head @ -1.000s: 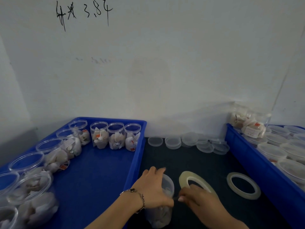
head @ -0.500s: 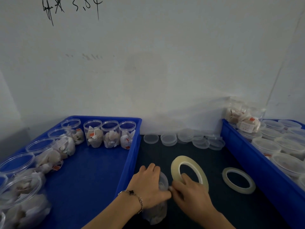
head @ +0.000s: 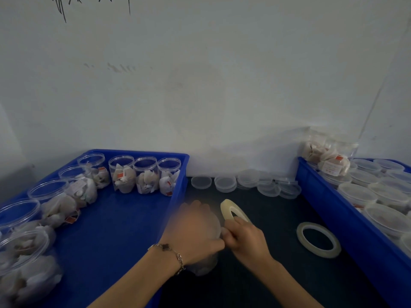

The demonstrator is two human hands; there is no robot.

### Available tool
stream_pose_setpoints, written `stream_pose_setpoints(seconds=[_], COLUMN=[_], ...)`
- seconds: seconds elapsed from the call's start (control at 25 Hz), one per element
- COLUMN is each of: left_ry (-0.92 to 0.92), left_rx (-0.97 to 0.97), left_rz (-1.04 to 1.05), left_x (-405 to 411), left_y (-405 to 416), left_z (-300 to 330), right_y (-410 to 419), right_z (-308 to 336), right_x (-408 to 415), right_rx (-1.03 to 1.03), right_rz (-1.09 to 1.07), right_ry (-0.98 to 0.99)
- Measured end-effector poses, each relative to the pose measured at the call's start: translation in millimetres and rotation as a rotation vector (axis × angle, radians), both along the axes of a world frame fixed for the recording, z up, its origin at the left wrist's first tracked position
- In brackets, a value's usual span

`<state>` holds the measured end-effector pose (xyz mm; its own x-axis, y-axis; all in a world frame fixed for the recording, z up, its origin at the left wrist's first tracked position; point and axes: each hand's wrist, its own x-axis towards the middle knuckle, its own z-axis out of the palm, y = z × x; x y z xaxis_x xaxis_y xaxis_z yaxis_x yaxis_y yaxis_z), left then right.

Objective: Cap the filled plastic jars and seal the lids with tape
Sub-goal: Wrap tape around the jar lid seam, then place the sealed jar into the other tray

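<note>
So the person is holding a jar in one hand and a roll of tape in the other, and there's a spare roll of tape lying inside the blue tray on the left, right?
Not quite. The left hand does hold the jar and the right hand the roll of tape. But the head view shows the spare roll lying on the dark table between the trays, not inside the left blue tray.

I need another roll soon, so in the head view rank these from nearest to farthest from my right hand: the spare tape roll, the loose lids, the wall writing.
1. spare tape roll, lying right of the right hand
2. loose lids, by the wall
3. wall writing, upper left
</note>
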<state>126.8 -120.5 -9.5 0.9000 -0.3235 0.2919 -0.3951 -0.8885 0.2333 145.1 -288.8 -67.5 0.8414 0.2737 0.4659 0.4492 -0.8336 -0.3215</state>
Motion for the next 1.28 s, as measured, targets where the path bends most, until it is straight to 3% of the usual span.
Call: stream_pose_setpoints(seconds=[0.32, 0.44, 0.52, 0.72, 1.04, 1.2, 1.28], left_ry=[-0.045, 0.012, 0.109, 0.037, 0.037, 0.080, 0.098], left_rx=[-0.021, -0.094, -0.160, -0.050, -0.049, -0.058, -0.079], left_rz=[0.063, -0.066, -0.165, -0.137, -0.063, -0.067, -0.077], left_x=[1, -13, -25, -16, -13, -12, -12], left_y=[3, -4, -12, -11, -4, 2, 4], left_z=[10, 9, 5, -3, -5, -4, -3], right_y=[13, -9, -37, -33, -22, -11, -10], right_z=[12, 14, 13, -5, -44, -32, -18], right_x=[15, 41, 55, 54, 49, 43, 34], right_rx=[0.107, 0.144, 0.061, -0.241, -0.292, -0.396, -0.318], right_rz=[0.090, -0.132, -0.240, -0.046, -0.068, -0.089, -0.047], right_ry=[0.287, 0.323, 0.329, 0.434, 0.450, 0.491, 0.497])
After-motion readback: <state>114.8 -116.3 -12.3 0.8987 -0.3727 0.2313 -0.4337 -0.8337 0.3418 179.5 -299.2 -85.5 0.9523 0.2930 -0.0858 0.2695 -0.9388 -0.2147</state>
